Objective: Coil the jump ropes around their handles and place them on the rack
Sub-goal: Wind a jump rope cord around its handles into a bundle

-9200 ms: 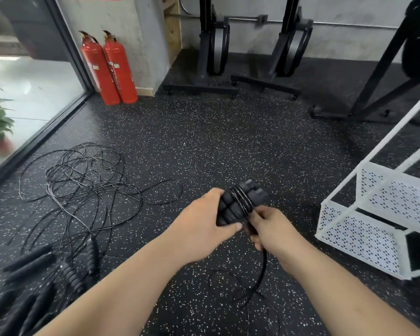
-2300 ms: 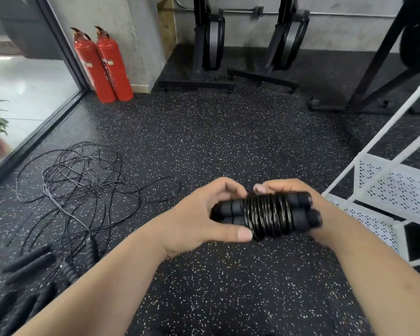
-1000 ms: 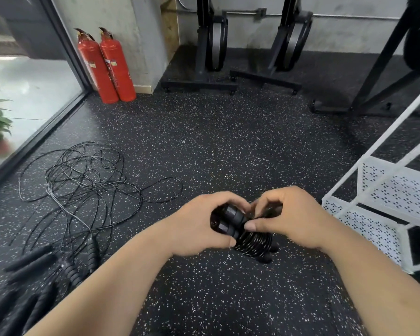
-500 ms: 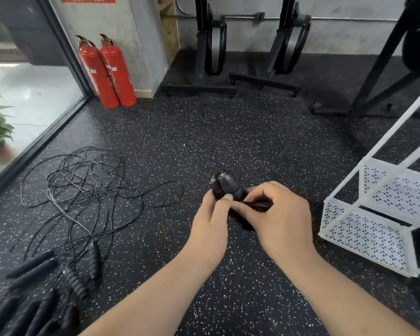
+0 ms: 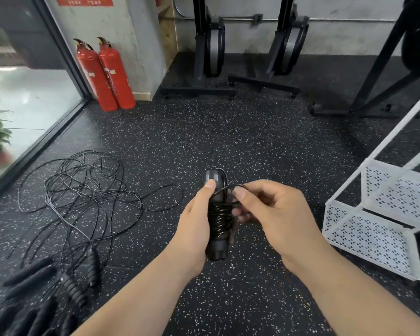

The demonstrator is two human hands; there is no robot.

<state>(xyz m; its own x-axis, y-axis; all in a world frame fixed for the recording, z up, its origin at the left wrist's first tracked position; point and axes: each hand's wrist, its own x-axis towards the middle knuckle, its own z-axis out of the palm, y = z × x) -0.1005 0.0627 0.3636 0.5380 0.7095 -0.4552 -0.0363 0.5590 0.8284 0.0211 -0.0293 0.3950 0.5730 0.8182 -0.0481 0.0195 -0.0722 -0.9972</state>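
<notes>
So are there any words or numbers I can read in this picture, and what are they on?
Red sign on the wall, top edge: pale lettering, cut off and too blurred to read.
Small labels on the two fire extinguishers: too small to read.
No readable text anywhere else.

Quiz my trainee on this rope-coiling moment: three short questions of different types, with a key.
1. True or false: the left hand grips the wound handles upright above the floor.
2. The right hand pinches: A) a rope loop B) a towel C) nothing.
3. How many red fire extinguishers stand by the wall?

Key: 1 true; 2 A; 3 two.
</notes>
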